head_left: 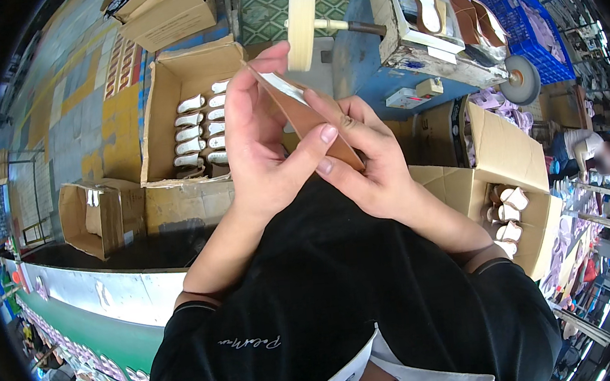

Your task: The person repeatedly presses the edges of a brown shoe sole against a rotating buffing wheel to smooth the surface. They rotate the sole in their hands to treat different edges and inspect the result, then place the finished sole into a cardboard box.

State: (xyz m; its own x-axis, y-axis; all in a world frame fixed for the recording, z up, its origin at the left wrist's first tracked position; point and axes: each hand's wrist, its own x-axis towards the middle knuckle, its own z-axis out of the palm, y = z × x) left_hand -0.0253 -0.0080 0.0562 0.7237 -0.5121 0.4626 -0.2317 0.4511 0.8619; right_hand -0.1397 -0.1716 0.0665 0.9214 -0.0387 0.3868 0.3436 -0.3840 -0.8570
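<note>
Up in front of my chest, both hands hold a brown shoe sole [298, 113] with a white patch along its upper edge. It is tilted, running from upper left to lower right. My left hand [257, 140] grips it from the left, thumb pressed on the brown face and fingers behind. From the right, my right hand [374, 155] pinches it between thumb and fingers. Just beyond the hands is a pale buffing wheel [302, 24] on a shaft, apart from the sole.
A cardboard box [188, 61] with rows of white-and-brown soles stands at left. Another box [514, 139] of soles is at right. The blue grinding machine [366, 54] carries a tray of soles, tape and a grey wheel [520, 80]. Beyond are a blue crate [522, 19] and a person [586, 151].
</note>
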